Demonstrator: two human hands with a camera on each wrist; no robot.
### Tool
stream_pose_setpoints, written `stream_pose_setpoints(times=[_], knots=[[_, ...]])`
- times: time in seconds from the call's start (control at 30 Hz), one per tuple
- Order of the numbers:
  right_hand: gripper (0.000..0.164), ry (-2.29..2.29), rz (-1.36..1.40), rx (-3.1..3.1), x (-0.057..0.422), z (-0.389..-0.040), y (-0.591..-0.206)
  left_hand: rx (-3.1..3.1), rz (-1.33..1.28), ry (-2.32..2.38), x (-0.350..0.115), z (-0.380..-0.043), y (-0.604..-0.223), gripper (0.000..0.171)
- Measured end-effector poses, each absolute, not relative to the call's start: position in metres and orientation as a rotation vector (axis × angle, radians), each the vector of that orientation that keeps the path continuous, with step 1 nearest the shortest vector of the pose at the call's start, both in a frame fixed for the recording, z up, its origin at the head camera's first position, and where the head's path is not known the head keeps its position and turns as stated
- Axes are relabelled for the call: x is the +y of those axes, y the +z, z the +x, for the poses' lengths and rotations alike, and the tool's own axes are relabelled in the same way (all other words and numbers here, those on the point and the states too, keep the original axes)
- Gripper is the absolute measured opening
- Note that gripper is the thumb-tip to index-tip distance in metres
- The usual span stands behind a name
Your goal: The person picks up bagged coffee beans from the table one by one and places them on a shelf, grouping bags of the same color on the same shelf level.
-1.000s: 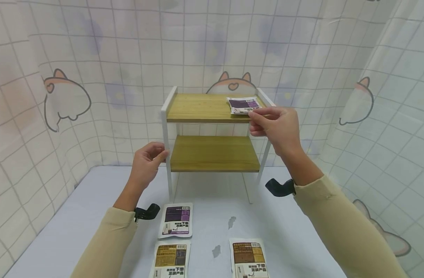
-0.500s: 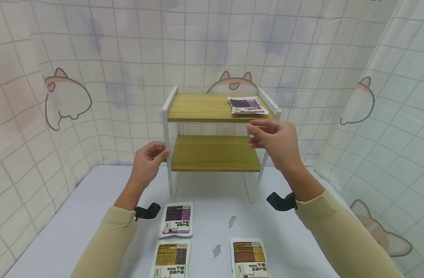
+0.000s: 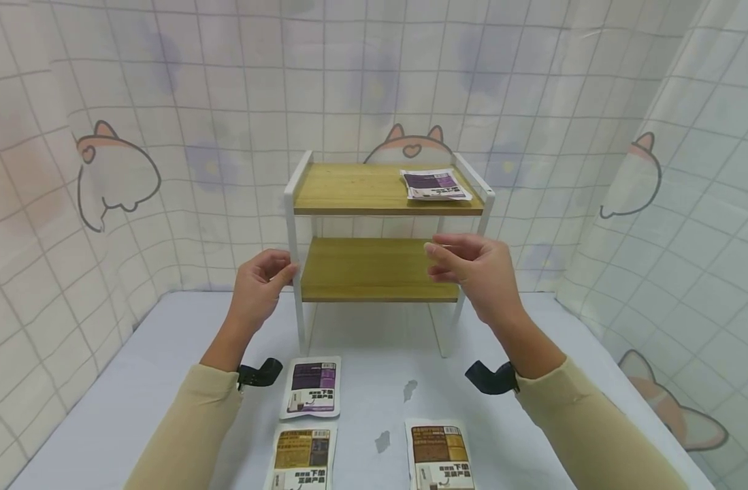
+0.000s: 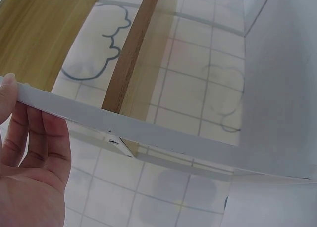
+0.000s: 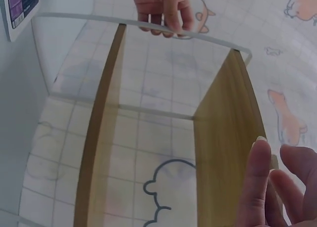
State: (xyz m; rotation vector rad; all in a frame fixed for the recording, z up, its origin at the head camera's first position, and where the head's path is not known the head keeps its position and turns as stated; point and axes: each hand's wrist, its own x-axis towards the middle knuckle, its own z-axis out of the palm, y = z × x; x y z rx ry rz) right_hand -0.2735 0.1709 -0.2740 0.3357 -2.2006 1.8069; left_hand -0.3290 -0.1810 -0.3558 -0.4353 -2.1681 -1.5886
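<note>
A small two-tier shelf [image 3: 355,187] with wooden boards and a white frame stands on the table. My left hand [image 3: 258,289] grips its left front post [image 4: 74,108], thumb on one side and fingers on the other in the left wrist view. My right hand [image 3: 480,275] is in front of the shelf's right side, fingers loosely bent with nothing between them. In the right wrist view its fingers [image 5: 255,182] overlap the upper board [image 5: 225,118]. A purple-and-white packet [image 3: 435,185] lies flat at the right end of the top board.
On the white table [image 3: 514,408] lie a purple packet [image 3: 312,388], a yellow-brown packet [image 3: 301,456] and a brown-orange packet [image 3: 440,454]. Two grey patches mark the tabletop between them. A gridded curtain [image 3: 226,102] with cartoon animals surrounds the back and sides.
My right hand has let go of the packet on the top board and moved down in front of the shelf's right side. My left hand stays on the post.
</note>
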Motion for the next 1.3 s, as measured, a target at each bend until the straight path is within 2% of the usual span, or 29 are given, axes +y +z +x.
stream_pose_setpoints(times=[0.33,0.87,1.3], knots=[[0.042,1.856,0.355,-2.219,0.161,-0.267,-0.296,-2.172,-0.442,-1.597,-0.181,-0.327,-0.353,0.025],[0.032,1.914,0.531,-2.171,0.143,-0.254,-0.33,-2.182,-0.429,-1.589,-0.181,-0.327,-0.353,0.026],[0.034,1.987,0.565,-2.149,0.132,-0.239,-0.356,-2.169,-0.453,-1.59,-0.182,-0.327,-0.353,0.026]])
